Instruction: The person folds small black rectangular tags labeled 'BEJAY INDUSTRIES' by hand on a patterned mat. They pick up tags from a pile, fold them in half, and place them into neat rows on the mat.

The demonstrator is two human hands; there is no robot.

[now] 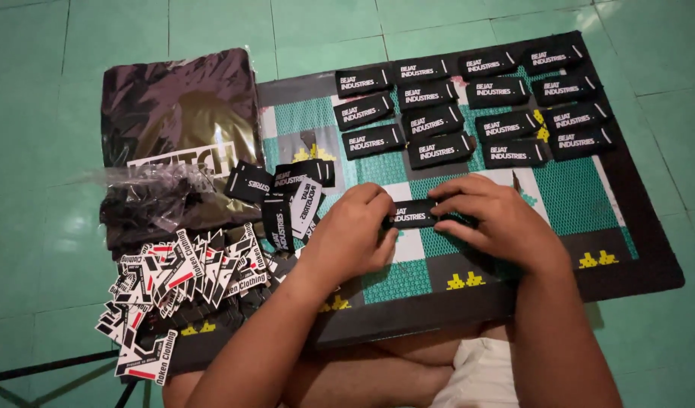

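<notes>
Label, small and black, sits pinched between both hands on the mat; left hand and right hand each have fingers curled shut on an end. Finished rows lie just beyond, loose pile off to the left.

Between my left hand and right hand, a black label looks like matt woven cloth, as do the labels in rows. The mat beneath me appears matt and finely textured. Glossy clear plastic wraps the dark folded cloth. The stickers look like smooth, glossy paper. Floor tiles shine faintly.
</notes>
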